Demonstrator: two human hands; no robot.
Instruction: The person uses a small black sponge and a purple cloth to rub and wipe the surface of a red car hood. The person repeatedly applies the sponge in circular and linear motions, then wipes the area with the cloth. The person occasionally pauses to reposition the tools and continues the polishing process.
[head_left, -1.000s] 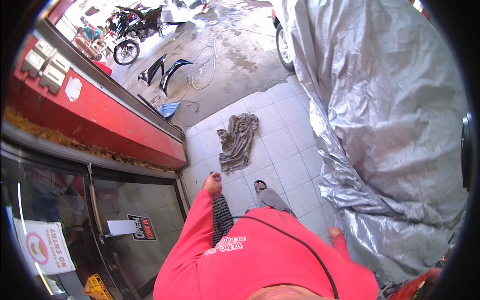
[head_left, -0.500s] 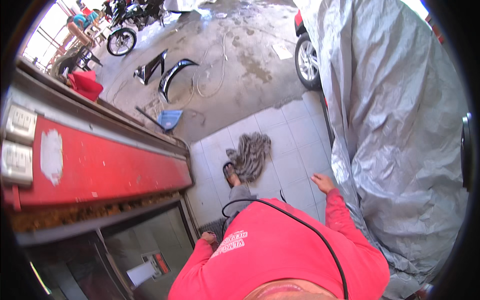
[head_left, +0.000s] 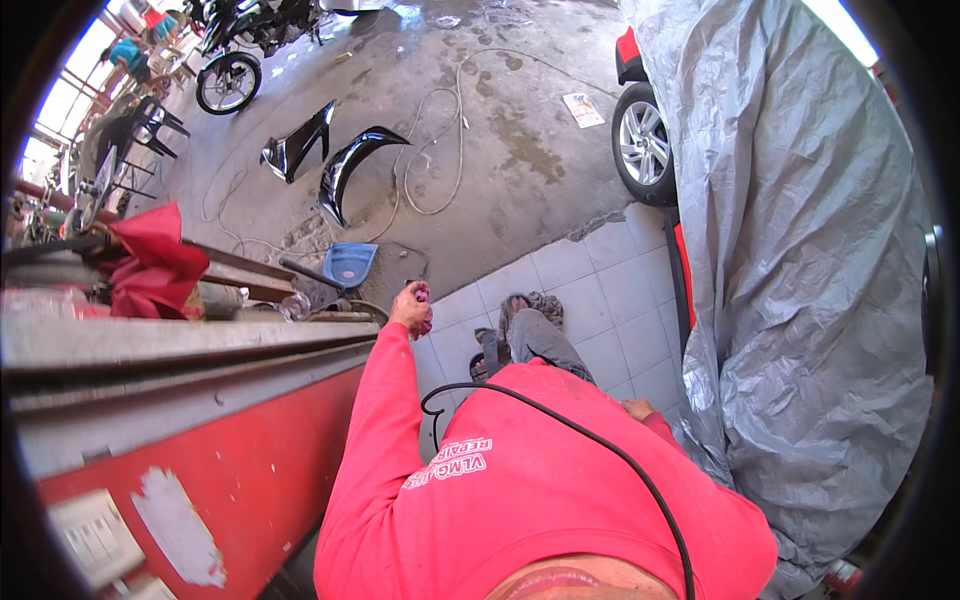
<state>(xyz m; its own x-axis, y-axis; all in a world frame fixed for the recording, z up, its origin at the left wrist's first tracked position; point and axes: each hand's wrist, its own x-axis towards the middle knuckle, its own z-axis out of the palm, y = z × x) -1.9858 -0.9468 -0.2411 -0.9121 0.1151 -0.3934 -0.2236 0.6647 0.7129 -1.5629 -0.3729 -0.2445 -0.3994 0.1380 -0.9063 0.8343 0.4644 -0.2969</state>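
My left hand [head_left: 408,303] is raised in front of me beside the end of the red counter, its fingers wrapped round a crumpled purple-red rag [head_left: 424,316]. Low at my right side, my right hand [head_left: 637,408] shows only in part past my red shirt, and its fingers are hidden. It is nearest to the silver car cover [head_left: 800,250]. Under one of my feet lies a grey-brown cloth [head_left: 546,316] on the white tiles [head_left: 625,290]. A blue dustpan [head_left: 350,264] rests on the floor ahead of my left hand.
Two glossy black curved panels [head_left: 352,165] lie on the concrete near a loose hose [head_left: 460,150]. A motorcycle wheel [head_left: 228,83] stands far left. A car wheel [head_left: 642,143] shows at right under the cover. Red cloth [head_left: 155,262] hangs over the ledge at left.
I have stepped forward, one foot now on the cloth. My left hand has risen from beside the doorway to the counter's end, the rag now visible. My right hand has drawn back toward my body.
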